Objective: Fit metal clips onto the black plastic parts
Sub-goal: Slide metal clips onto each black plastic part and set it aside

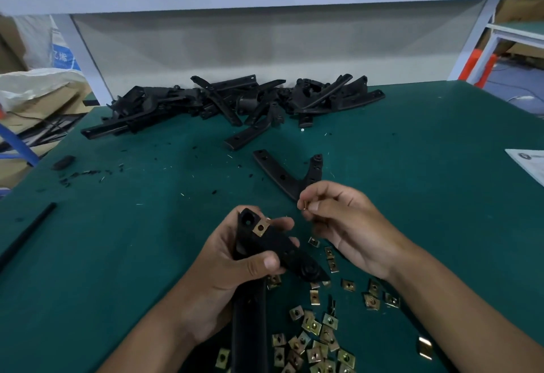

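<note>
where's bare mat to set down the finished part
Bare mat lies right of the lone black part, before the paper. Also left of the left hand, past the black rod. Crowded: loose clips near, parts pile far.

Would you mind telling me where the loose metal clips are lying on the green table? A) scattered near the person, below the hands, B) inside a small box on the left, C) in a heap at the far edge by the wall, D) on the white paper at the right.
A: the loose metal clips lie scattered on the green table close to the person, below the left hand and right hand.
</note>
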`<act>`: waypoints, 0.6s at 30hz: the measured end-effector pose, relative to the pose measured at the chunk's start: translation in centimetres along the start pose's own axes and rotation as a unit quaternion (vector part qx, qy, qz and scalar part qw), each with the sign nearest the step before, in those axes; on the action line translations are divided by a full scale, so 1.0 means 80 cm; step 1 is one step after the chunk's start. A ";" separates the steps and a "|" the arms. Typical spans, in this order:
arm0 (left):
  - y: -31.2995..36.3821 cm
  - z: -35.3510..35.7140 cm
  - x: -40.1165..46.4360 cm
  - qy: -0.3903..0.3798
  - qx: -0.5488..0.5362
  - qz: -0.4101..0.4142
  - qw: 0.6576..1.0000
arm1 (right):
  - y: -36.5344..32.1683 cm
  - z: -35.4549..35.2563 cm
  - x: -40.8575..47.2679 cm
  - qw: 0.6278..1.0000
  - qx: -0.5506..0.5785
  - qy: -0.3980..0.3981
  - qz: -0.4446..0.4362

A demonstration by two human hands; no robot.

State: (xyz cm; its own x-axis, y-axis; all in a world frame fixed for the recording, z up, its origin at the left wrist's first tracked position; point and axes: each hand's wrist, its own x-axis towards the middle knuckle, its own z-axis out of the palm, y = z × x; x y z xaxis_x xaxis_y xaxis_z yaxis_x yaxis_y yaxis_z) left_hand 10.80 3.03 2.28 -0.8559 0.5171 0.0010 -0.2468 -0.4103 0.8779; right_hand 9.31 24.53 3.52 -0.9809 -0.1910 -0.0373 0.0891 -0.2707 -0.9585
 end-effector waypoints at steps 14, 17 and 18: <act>-0.001 0.000 0.003 0.058 0.063 0.032 0.996 | -0.005 0.009 -0.014 0.994 -0.029 -0.097 0.028; -0.001 -0.001 0.003 0.059 0.067 0.028 0.996 | -0.005 0.009 -0.013 0.994 -0.044 -0.094 0.025; -0.002 -0.002 0.004 0.062 0.067 0.029 0.995 | -0.004 0.009 -0.012 0.994 -0.052 -0.092 0.026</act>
State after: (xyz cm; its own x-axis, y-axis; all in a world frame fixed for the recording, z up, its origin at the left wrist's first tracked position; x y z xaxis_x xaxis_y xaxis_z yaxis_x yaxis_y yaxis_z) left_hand 10.49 3.16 2.08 -0.9183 0.3958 0.0020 -0.1399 -0.3294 0.9338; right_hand 10.36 24.13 4.07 -0.9264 -0.3741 -0.0433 0.1102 -0.1593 -0.9811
